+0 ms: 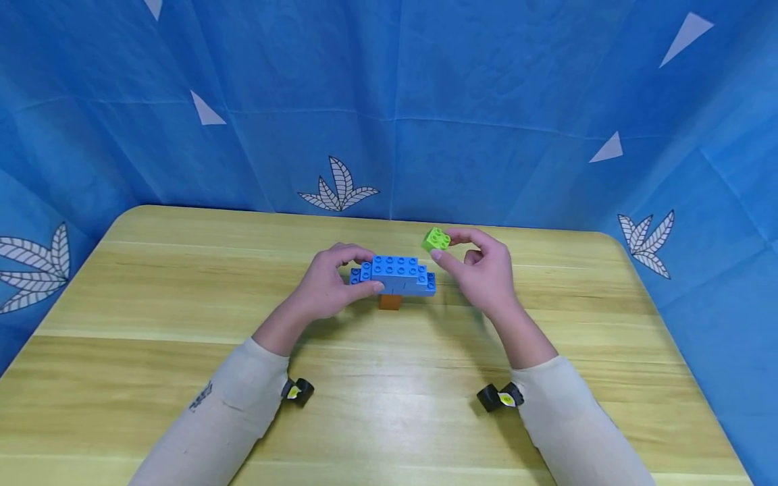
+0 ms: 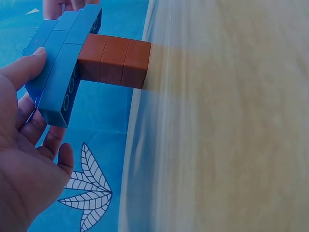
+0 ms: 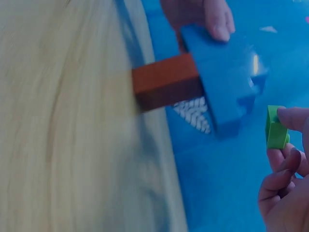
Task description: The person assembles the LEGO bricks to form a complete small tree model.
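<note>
A stepped stack of blue toy bricks (image 1: 395, 267) stands on a column of brown bricks (image 2: 116, 60) that rests on the table. My left hand (image 1: 333, 282) grips the stack's left end, its thumb on the near side and the fingers behind, partly hidden. In my right hand (image 1: 486, 270) a small lime green brick (image 1: 435, 239) is pinched between thumb and fingertips, studs showing. That hand holds it above the table, up and to the right of the stack. The right wrist view shows the green brick (image 3: 276, 126) apart from the blue bricks (image 3: 219, 79).
The wooden table (image 1: 182, 405) runs back to a blue cloth (image 1: 389, 81) printed with white leaves and triangles. Small black wrist devices (image 1: 298, 390) hang beside both sleeves, close over the table.
</note>
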`<state>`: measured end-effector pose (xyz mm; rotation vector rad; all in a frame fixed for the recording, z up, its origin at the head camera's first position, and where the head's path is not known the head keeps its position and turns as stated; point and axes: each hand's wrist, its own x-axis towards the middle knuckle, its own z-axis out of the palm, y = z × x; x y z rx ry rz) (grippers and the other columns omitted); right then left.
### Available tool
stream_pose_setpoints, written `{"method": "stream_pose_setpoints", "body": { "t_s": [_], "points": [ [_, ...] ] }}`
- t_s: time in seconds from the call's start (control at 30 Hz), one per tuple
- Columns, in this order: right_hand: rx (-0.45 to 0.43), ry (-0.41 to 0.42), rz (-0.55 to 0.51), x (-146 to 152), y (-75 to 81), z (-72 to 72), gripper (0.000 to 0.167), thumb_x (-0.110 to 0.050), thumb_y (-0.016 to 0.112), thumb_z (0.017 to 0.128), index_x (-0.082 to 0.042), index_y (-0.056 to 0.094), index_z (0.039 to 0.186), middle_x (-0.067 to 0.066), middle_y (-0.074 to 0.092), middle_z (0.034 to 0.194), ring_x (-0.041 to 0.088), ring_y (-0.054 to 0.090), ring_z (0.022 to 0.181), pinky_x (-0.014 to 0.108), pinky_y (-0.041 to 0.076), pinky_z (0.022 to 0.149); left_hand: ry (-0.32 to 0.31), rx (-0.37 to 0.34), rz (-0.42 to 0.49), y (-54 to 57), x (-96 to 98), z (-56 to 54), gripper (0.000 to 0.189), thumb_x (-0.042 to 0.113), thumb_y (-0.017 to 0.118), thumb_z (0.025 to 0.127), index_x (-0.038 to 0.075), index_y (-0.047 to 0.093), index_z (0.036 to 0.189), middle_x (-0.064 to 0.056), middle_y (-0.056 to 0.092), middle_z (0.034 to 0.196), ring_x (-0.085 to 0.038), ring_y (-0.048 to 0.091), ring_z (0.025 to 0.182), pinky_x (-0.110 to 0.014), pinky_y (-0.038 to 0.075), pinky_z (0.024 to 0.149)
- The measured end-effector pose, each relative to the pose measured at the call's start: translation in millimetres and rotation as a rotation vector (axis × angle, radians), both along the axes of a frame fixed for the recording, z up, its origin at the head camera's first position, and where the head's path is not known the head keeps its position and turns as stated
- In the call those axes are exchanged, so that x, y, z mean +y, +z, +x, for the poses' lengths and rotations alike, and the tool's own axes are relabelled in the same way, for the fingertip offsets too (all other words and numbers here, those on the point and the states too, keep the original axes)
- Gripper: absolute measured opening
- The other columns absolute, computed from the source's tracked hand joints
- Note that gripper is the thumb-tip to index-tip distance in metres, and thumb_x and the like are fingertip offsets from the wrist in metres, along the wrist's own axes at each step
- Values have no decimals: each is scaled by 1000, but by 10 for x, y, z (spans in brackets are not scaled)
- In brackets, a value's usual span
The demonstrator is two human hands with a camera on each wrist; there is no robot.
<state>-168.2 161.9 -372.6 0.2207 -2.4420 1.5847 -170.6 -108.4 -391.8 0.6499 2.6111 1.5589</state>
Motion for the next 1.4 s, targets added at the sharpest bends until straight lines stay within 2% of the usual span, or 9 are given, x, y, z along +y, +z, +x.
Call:
{"method": "stream_pose_setpoints", "body": {
  "t_s": [0.2, 0.3, 0.4, 0.53, 0.87, 1.13, 1.4],
  "points": [
    [40, 123, -41, -100, 151, 73, 31, -17, 80, 87, -9, 72, 116, 5, 64, 101, 20, 33, 45, 28, 25, 40, 3, -1, -2, -1, 3, -10, 42, 26, 84, 84, 11, 70, 120, -2, 62, 119, -21, 51, 111, -50, 40, 100],
    [53, 181, -52, -133, 175, 83, 30, -12, 80, 86, -9, 72, 115, 9, 62, 91, 19, 32, 46, 28, 23, 40, 1, 4, -1, 3, 4, -12, 41, 27, 84, 84, 11, 70, 119, -1, 62, 118, -21, 52, 110, -50, 40, 100],
    [71, 239, -49, -165, 183, 85, 29, -10, 80, 85, -9, 72, 113, 8, 60, 88, 20, 31, 46, 28, 23, 41, -5, 8, 4, 8, 4, -12, 41, 27, 84, 84, 11, 70, 119, -1, 63, 118, -21, 52, 110, -50, 40, 100],
    [86, 297, -36, -211, 193, 86, 29, -9, 81, 85, -10, 72, 113, 3, 63, 97, 21, 32, 46, 28, 24, 40, -11, 9, 16, 8, 3, -14, 41, 27, 84, 84, 11, 70, 119, -1, 63, 117, -21, 52, 109, -50, 40, 100],
    [111, 334, 5, -266, 158, 64, 28, -10, 82, 84, -13, 75, 111, -2, 65, 100, 22, 34, 48, 30, 26, 41, -15, 13, 32, -4, 9, -11, 40, 26, 84, 83, 11, 71, 118, 1, 64, 117, -20, 52, 108, -52, 41, 98],
    [128, 349, 91, -306, 130, 54, 27, -17, 81, 87, -15, 73, 112, -5, 64, 102, 20, 37, 49, 30, 30, 44, -16, 12, 34, -7, 15, -5, 40, 26, 84, 83, 11, 71, 118, 0, 63, 118, -20, 52, 108, -52, 42, 98],
    [202, 374, 195, -337, 139, 48, 26, -16, 79, 89, -12, 71, 113, -5, 63, 106, 17, 38, 52, 31, 33, 49, 2, 14, 25, -3, 14, -4, 39, 26, 84, 83, 10, 72, 117, -1, 63, 118, -20, 52, 107, -49, 46, 90]
  ]
}}
